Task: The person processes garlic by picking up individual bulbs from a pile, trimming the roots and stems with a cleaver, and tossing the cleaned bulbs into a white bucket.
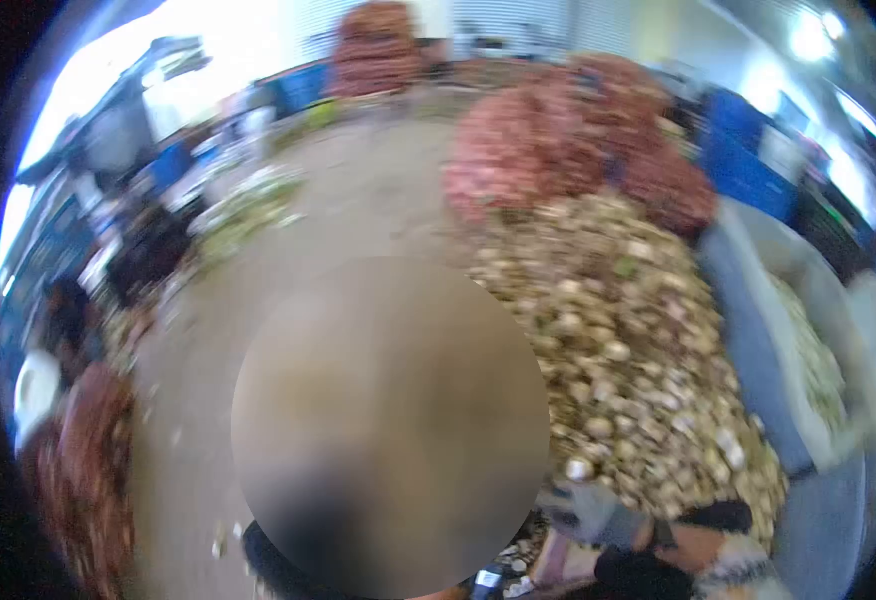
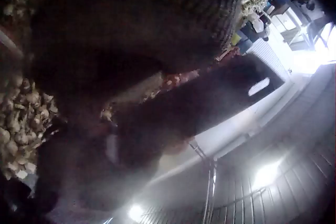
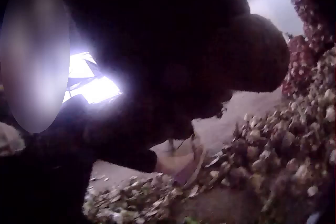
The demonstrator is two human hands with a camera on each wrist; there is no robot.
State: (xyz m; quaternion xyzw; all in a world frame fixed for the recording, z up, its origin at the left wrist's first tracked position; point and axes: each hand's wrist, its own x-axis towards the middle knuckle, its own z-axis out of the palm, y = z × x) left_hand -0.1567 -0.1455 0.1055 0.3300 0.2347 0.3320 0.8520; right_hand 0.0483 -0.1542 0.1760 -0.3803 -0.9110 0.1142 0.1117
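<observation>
In the head view, a heap of pale bulbs (image 1: 618,340) covers the floor at the right. At its lower edge lies a grey-gloved hand (image 1: 593,512), blurred; whose it is and what its fingers hold cannot be told. Large dark shapes fill much of the left wrist view, with bulbs (image 2: 23,119) at the left edge; no fingers of my left hand can be made out. Dark forms likewise hide my right hand's fingers in the right wrist view, where bulbs (image 3: 278,150) spread at the right. No held thing is visible in either wrist view.
Red mesh sacks (image 1: 528,140) stand behind the heap, others (image 1: 376,50) at the back and a reddish sack (image 1: 98,470) at lower left. A grey-blue bin (image 1: 758,330) borders the heap's right side. A blurred disc covers the head view's lower centre.
</observation>
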